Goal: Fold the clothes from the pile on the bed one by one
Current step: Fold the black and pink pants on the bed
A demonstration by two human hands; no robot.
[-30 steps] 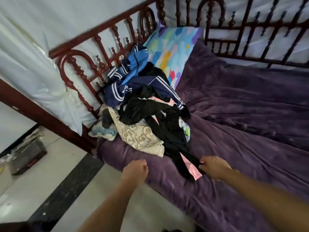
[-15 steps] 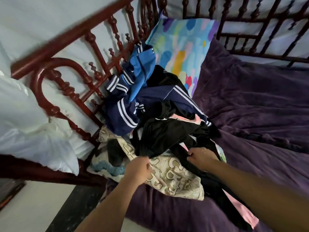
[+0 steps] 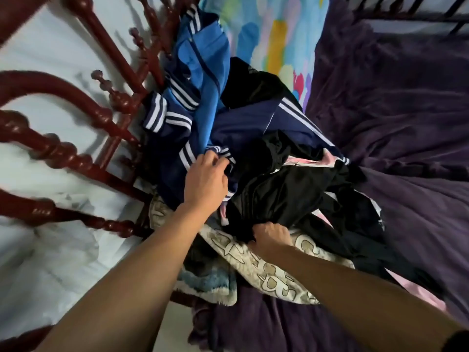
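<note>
Our left hand (image 3: 205,179) curls fingers into navy striped jacket (image 3: 243,123) atop pile (image 3: 256,158). Red wooden headboard (image 3: 58,153) at left, white wall (image 3: 38,47) behind. Our right hand (image 3: 272,235) fists black garment (image 3: 291,189), just right of left hand. Beige cloth (image 3: 274,273) beneath shows big outlined letters, word unreadable. Purple blanket (image 3: 406,174) covers bed at right.

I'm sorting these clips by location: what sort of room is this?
Most likely a bedroom: a bed spread with a purple blanket, a turned red-brown wooden bed frame and a colourful pillow, with a pile of clothes heaped on the bed.
</note>
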